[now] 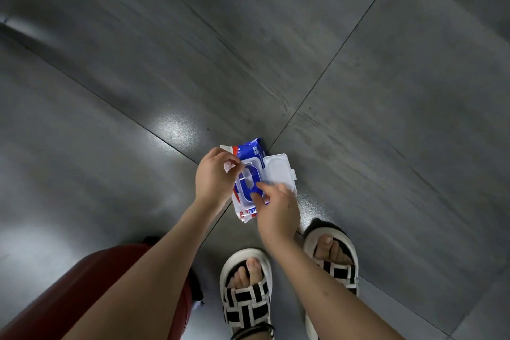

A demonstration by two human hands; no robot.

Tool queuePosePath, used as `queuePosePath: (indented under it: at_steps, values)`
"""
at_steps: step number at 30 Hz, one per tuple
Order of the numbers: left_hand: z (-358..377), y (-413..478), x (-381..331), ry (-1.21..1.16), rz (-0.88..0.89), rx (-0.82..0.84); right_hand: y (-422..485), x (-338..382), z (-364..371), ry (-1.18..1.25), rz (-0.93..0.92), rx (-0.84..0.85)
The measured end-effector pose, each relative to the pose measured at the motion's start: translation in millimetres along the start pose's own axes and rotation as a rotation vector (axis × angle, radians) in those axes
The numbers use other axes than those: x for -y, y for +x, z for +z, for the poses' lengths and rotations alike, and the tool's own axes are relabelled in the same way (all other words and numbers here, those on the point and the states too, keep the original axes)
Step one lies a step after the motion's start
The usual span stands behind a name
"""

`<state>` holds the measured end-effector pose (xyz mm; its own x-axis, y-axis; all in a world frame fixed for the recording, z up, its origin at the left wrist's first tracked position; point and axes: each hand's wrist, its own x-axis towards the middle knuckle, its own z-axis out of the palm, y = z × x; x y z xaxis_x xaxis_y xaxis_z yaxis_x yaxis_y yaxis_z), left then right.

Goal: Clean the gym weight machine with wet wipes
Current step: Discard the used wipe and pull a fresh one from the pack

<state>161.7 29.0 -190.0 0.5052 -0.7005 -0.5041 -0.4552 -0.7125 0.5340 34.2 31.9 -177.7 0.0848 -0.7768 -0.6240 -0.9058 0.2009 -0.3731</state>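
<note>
One pack (249, 152) of wipes, with one lid (278, 171). Two hands: one left hand (214, 176) and one right hand (278, 210). Two bare forearms (165, 257). Two sandals, a left sandal (245, 295) and a right sandal (338, 259), one on each of two feet. One red rounded thing (91, 281). At least four grey floor tiles (248, 22) show.

The grey tiled floor (386, 91), crossed by dark seams, bears a black-and-white left sandal (245, 301), a right sandal (335, 270) just beside it, and a dark red rounded object (91, 284) near them.
</note>
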Motion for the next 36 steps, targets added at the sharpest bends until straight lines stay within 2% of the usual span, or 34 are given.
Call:
queuePosePath:
  at_steps: [2, 4, 7, 11, 17, 24, 29, 31, 36]
  values:
    - [1, 2, 2, -0.034, -0.027, -0.002, 5, 7, 4, -0.018, -0.028, -0.084]
    - [0, 3, 4, -0.081, -0.047, -0.011, 12, 11, 9, -0.073, -0.155, -0.191]
    - [-3, 5, 4, -0.14, -0.064, -0.031, 22, 9, 15, -0.289, -0.301, -0.251]
    - [-3, 8, 7, -0.144, -0.091, -0.022, 29, -3, 11, -0.414, -0.392, -0.336]
    - [0, 11, 13, -0.221, -0.123, -0.031, 43, -8, 11, -0.37, -0.502, -0.363]
    - [3, 11, 15, -0.302, -0.163, -0.043, 45, 2, 20, -0.421, -0.482, -0.229]
    - [4, 13, 17, -0.308, -0.183, -0.059, 38, -3, 15, -0.059, -0.357, -0.142]
    - [3, 13, 16, -0.315, -0.187, -0.065, 40, -8, 7, 0.133, -0.292, 0.024]
    - [4, 13, 13, -0.337, -0.218, -0.08, 34, -2, -36, 0.885, 0.043, 0.485]
